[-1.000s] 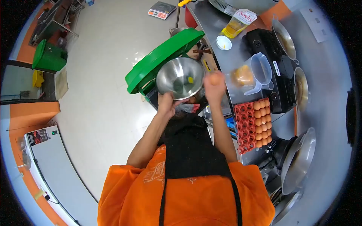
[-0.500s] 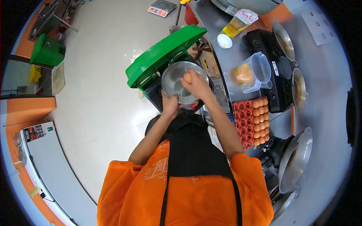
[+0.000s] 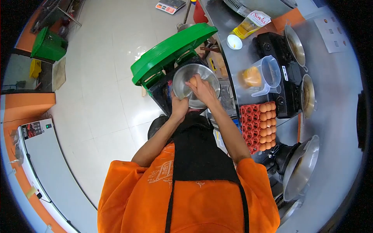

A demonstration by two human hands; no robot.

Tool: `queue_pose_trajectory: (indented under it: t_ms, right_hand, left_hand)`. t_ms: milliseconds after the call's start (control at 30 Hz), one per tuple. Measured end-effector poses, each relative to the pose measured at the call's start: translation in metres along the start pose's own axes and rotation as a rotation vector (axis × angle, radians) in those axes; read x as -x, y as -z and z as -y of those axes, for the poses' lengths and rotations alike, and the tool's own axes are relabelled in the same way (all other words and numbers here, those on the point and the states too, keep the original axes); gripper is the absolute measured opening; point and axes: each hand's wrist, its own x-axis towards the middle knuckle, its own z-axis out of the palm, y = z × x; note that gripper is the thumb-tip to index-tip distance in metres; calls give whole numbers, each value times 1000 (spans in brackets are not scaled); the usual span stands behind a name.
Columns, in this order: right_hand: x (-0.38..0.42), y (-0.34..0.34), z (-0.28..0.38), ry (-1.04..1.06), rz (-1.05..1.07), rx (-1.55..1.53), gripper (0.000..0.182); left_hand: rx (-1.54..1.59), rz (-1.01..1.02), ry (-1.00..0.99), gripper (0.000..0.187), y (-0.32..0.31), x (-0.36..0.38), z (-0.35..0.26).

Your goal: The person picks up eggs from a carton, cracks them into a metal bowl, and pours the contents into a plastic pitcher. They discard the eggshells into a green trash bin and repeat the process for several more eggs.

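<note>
A round metal bowl [image 3: 211, 75] sits over the dark mouth of a bin with its green lid [image 3: 163, 54] raised. My left hand [image 3: 180, 106] grips the bowl's near-left rim, fingers inside and partly hidden. My right hand [image 3: 203, 90] is closed around a brown egg [image 3: 193, 80], held over the middle of the bowl. Whether the egg's shell is cracked cannot be seen. To the right, a red egg tray [image 3: 250, 124] has brown eggs [image 3: 268, 124] on its right side and bare cups on its left.
On the steel counter stand a clear plastic jug [image 3: 270, 73] with yellowish contents, a small white cup [image 3: 234, 42] and an oil pouch [image 3: 250, 25]. A black stove [image 3: 285, 89] and metal pans [image 3: 301, 171] lie further right. A scale [image 3: 170, 6] is at the top.
The bowl and both hands have shifted slightly right in view. My right hand has tilted the egg over the bowl, and my left hand has moved further over the rim.
</note>
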Motion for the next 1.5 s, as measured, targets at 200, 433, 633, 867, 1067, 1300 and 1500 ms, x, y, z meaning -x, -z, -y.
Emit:
queue_pose_trajectory:
  t_ms: [200,433,633,867,1067,1300,1500]
  right_hand:
    - [2,13,8,-117,45,46,52]
    - [9,80,41,5,-211,48,52]
    - [18,113,62,192,-521,-19,50]
    - [13,55,20,-218,-34,187,42]
    - [17,41,-17,-19,-336,-121,43]
    - [30,50,-70,-489,-576,-978,43]
    - [54,-48,-120,-897,-42,-878,85]
  left_hand:
    - [-33,-2,-58,65,-1,-5,8]
    - [-24,2,-33,69,-1,-6,9]
    - [19,10,-1,69,0,-11,22]
    - [-68,-2,-39,66,-6,-10,9]
    - [-63,18,-123,67,0,-22,21]
    - [-54,43,-103,62,8,-38,0]
    - [-64,152,42,58,-21,-25,-50]
